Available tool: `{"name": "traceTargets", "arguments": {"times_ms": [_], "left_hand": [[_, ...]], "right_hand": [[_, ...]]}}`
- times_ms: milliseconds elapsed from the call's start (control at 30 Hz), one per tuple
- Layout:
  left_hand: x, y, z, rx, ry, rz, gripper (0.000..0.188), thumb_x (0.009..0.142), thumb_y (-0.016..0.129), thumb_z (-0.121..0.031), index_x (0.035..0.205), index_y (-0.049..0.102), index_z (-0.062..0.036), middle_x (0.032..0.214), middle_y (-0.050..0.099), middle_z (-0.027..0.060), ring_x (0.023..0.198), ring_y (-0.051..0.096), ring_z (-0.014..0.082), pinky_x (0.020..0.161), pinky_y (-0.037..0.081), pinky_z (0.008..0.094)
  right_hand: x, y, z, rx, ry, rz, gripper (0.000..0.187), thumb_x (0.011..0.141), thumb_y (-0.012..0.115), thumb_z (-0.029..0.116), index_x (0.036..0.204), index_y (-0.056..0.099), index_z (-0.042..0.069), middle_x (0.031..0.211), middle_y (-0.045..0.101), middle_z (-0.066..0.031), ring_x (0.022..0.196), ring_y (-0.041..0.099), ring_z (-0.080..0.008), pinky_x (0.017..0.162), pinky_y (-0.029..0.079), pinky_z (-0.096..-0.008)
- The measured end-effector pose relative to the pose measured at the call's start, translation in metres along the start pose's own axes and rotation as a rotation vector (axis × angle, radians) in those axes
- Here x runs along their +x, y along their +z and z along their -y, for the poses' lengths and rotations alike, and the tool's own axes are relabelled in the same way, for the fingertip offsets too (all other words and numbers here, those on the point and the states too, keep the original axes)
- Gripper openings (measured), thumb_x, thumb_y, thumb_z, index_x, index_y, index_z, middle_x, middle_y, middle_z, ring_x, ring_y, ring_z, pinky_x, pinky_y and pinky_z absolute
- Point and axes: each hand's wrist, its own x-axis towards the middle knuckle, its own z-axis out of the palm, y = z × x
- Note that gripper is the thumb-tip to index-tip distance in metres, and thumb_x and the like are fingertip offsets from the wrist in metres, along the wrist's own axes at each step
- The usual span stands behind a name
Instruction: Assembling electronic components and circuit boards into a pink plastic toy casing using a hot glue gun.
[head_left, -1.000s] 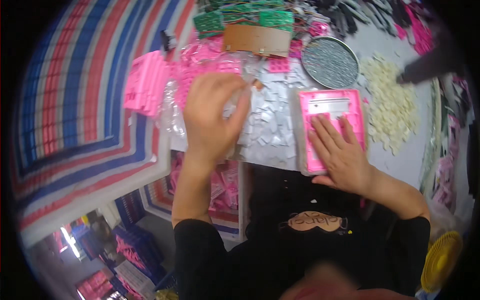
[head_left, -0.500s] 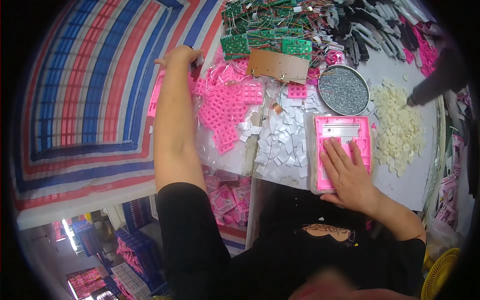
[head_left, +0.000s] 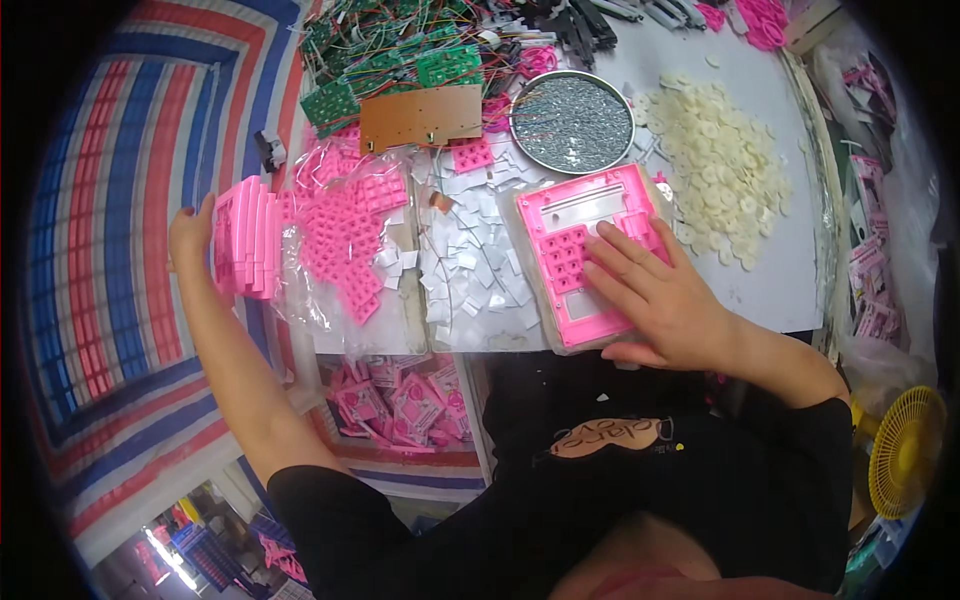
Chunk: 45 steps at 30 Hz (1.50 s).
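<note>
My right hand (head_left: 655,300) lies on a pink plastic casing (head_left: 585,330), fingers stretched and spread over its right half. A pink rubber keypad (head_left: 560,258) sits inside the casing, partly under the fingertips. The casing rests tilted on a pale, plastic-wrapped pad (head_left: 537,290) at the table's front edge. Far to the left, my left hand (head_left: 190,240) is at the outer side of a leaning stack of pink casing panels (head_left: 248,240). Its thumb and fingers stand apart with nothing visible between them; whether it touches the stack I cannot tell.
Loose pink keypads (head_left: 345,240) lie on clear plastic beside white square pieces (head_left: 475,250). Behind are green circuit boards (head_left: 450,65), a brown board (head_left: 420,118) and a round tin of small metal screws (head_left: 572,125). Cream-coloured discs (head_left: 720,165) spread at right; a yellow fan (head_left: 905,450) stands lower right.
My left hand has drawn back from the far left toward me, beside the pink stack. The keypad now shows in the casing under my right hand. The whole view has shifted.
</note>
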Motion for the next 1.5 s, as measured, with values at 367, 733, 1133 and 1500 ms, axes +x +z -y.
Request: {"name": "traceTargets", "arguments": {"times_ms": [367, 733, 1133, 1500], "left_hand": [[-0.109, -0.039, -0.175, -0.292, 0.525, -0.112, 0.068, 0.086, 0.064, -0.067, 0.119, 0.074, -0.0086, 0.111, 0.075, 0.0137, 0.103, 0.072, 0.0315, 0.086, 0.052, 0.0423], [-0.183, -0.031, -0.279, -0.438, 0.615, 0.272, 0.053, 0.078, 0.078, -0.051, 0.107, 0.075, -0.0062, 0.105, 0.076, 0.0167, 0.099, 0.073, 0.0347, 0.084, 0.056, 0.0441], [-0.209, -0.081, -0.253, -2.033, 0.354, 0.462, 0.032, 0.106, 0.055, -0.031, 0.123, 0.066, -0.0065, 0.114, 0.07, 0.0058, 0.101, 0.065, 0.0202, 0.087, 0.048, 0.0382], [-0.381, -0.098, -0.245, -2.367, 0.221, 0.45, 0.029, 0.108, 0.053, -0.021, 0.13, 0.058, -0.0021, 0.126, 0.064, 0.0107, 0.114, 0.059, 0.0208, 0.099, 0.046, 0.0382]], "right_hand": [[0.012, 0.011, 0.014, -0.006, -0.032, 0.059, 0.073, 0.087, 0.072, 0.05, 0.138, 0.055, 0.0, 0.152, 0.047, -0.0201, 0.147, 0.038, -0.037, 0.118, 0.019, -0.068], [0.013, 0.015, 0.012, 0.025, -0.084, -0.019, 0.056, 0.083, 0.074, 0.045, 0.12, 0.066, 0.003, 0.143, 0.054, -0.0168, 0.14, 0.045, -0.0349, 0.116, 0.023, -0.0682], [0.004, 0.004, 0.007, 0.169, -0.118, -0.141, 0.044, 0.082, 0.079, 0.033, 0.114, 0.068, 0.005, 0.137, 0.059, -0.016, 0.13, 0.052, -0.0345, 0.11, 0.032, -0.0638], [0.105, -0.033, 0.01, 0.76, -0.003, -0.786, 0.021, 0.085, 0.079, 0.016, 0.101, 0.07, 0.005, 0.099, 0.065, -0.0073, 0.088, 0.061, -0.0178, 0.077, 0.047, -0.0322]]}}
